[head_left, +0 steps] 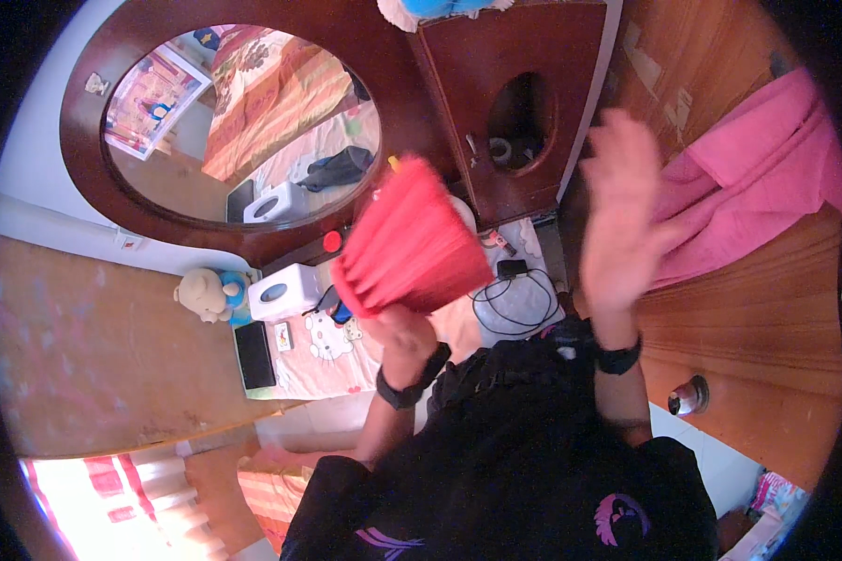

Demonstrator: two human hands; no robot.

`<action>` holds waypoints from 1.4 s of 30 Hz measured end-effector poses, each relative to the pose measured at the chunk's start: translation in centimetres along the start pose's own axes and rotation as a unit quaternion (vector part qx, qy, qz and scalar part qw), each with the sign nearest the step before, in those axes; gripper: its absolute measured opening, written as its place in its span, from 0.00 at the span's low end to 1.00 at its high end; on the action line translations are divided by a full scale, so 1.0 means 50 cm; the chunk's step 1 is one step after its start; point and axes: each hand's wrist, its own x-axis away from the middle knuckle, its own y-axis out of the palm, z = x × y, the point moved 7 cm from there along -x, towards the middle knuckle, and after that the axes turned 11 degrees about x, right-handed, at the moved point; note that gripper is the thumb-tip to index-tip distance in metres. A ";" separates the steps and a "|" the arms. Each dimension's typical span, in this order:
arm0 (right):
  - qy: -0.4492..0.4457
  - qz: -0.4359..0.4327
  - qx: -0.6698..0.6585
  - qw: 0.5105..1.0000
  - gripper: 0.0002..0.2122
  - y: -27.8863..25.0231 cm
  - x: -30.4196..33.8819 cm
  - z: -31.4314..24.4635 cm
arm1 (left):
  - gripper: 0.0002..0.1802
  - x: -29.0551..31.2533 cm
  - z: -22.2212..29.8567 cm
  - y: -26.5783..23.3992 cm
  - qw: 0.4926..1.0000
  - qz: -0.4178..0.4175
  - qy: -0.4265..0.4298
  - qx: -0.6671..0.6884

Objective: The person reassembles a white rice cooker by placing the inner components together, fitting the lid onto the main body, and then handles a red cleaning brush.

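A red cloth (412,248), gathered at one end and fanned out toward the upper right, is in my left hand (402,341). My left fingers are closed round its bunched lower edge, mostly hidden behind the fabric. The cloth is smeared by motion and hangs above the dressing table. My right hand (624,206) is raised at the right with its fingers stretched out and nothing in it, also slightly blurred. Behind and beside it, a pink towel (758,168) hangs on the wooden door. Dark bands circle both my wrists.
Below the oval mirror (243,131), the table cover (299,374) bears a white tissue box (283,292), a dark tablet-like slab (254,355), a plush toy (206,294) and a coiled black cable (515,304). A wooden cabinet door (449,103) stands behind; a round doorknob (689,396) juts out at right.
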 end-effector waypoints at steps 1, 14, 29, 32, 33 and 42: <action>-0.001 0.000 0.000 1.000 0.45 0.023 0.028 0.019 | 0.48 0.015 -0.031 -0.003 0.991 0.069 -0.082 0.074; 0.031 -0.018 0.071 0.997 0.33 -0.021 -0.001 0.065 | 0.48 0.009 -0.008 -0.051 0.993 -0.004 0.079 -0.084; -0.004 -0.096 0.139 0.986 0.34 0.001 -0.013 0.051 | 0.47 0.006 -0.012 -0.018 0.996 -0.030 0.024 -0.081; 0.014 -0.214 0.186 0.959 0.22 0.111 0.129 0.075 | 0.44 0.035 -0.017 0.047 0.991 -0.097 0.027 -0.084; 0.056 -0.277 0.192 0.940 0.20 0.121 0.146 0.089 | 0.44 0.035 -0.018 0.039 0.991 -0.100 0.026 -0.082; 0.029 -0.277 0.372 0.885 0.38 0.088 0.136 0.068 | 0.31 -0.027 -0.100 -0.024 0.980 0.036 -0.144 0.135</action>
